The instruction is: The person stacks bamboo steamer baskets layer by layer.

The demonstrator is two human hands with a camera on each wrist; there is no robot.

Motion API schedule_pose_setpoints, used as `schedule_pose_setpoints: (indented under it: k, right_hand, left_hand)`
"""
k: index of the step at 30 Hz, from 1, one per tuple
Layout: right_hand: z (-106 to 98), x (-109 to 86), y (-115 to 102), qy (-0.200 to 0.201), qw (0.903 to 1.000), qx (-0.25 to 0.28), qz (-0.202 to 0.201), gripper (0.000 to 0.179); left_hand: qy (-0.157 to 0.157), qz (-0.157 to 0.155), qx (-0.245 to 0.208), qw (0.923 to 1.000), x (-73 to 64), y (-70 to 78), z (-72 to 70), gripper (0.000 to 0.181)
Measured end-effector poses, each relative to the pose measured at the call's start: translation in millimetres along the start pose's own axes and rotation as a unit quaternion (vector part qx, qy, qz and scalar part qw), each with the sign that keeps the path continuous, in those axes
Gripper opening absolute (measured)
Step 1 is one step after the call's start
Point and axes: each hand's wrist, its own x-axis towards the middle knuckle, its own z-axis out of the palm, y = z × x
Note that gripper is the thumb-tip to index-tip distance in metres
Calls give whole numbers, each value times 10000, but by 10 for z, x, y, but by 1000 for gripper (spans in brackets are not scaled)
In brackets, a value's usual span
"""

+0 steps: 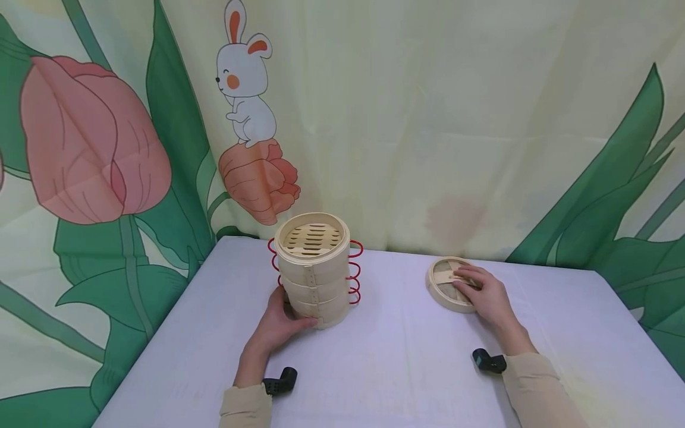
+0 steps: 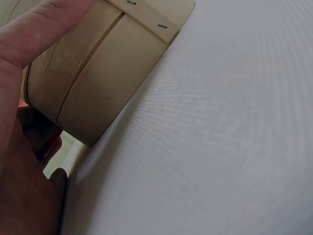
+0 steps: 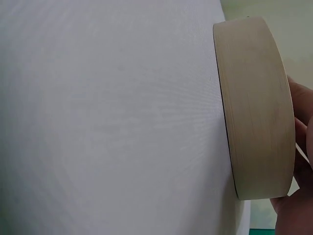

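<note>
A tall stack of round bamboo steamer baskets stands on the table, its top tier showing a slatted base. Red loops stick out from both its sides. My left hand holds the bottom of the stack, thumb across the front and fingers round the left side, partly hidden behind it. Farther right lies a round bamboo steamer lid with a strap across its top. Thumb and fingers of my right hand pinch at that strap. In the right wrist view the lid's side wall appears level with the table.
A white cloth covers the table. Behind it hangs a curtain printed with tulips and a rabbit, close to the far table edge. Each wrist carries a small black camera, such as the left one.
</note>
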Motion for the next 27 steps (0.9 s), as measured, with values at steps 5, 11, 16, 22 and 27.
schedule_pose_setpoints:
  k: [5, 11, 16, 22, 27]
  right_hand:
    - [11, 11, 1, 51, 10000, -85, 8, 30]
    - [19, 23, 24, 130, 9998, -95, -110, 23]
    - [26, 24, 24, 198, 9996, -144, -135, 23]
    - [17, 11, -5, 257, 9995, -135, -86, 23]
    - [-9, 3, -83, 347, 9992, -161, -136, 22]
  left_hand:
    - [18, -21, -39, 10000, 64, -250, 20, 99]
    - [2, -37, -18, 10000, 126, -447, 22, 101]
    - [0, -63, 48, 10000, 127, -437, 20, 101]
    - [49, -67, 64, 9999, 70, -298, 19, 96]
    - [48, -178, 199, 9996, 76, -312, 13, 101]
